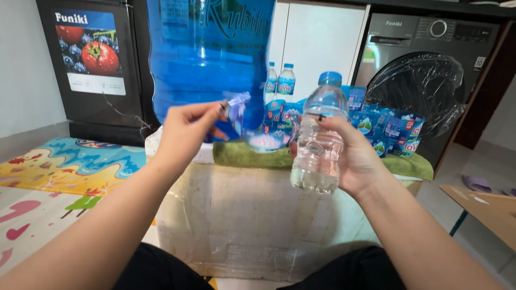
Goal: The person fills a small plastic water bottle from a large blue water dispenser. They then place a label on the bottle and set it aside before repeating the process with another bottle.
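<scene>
Right hand (pixel 357 161) wrapped around clear plastic bottle (pixel 318 142), blue cap on; left hand (pixel 185 131) pinching peeled label (pixel 236 107), white box (pixel 258 215) beneath

Home, washing machine (pixel 430 70), fridge (pixel 91 59), play mat (pixel 64 166)

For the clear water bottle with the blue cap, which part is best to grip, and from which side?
Grip the clear bottle around its ribbed middle, coming from its right side, as the right hand does. It stands upright, the ribs likely give the fingers hold, and the blue cap stays free. The left hand pinches a torn label piece beside it.
</scene>
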